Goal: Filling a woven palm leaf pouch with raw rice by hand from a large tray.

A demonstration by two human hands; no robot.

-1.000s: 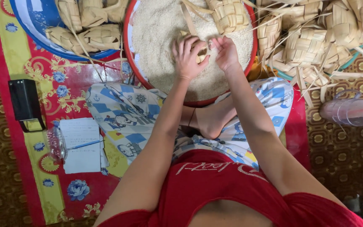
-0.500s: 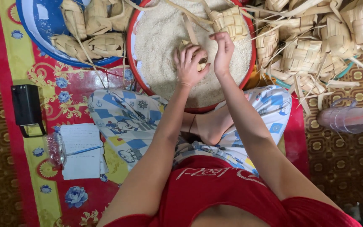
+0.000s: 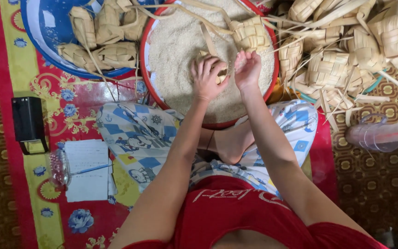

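Left hand cupped a small woven leaf pouch over the red-rimmed basin of rice; right hand, fingers bunched, sat just right of the pouch, touching; both equally near.

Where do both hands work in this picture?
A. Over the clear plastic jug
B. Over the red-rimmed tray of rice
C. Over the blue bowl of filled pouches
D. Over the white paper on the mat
B. The left hand and right hand meet around a small woven pouch above the rice in the red-rimmed tray, well apart from the other places.
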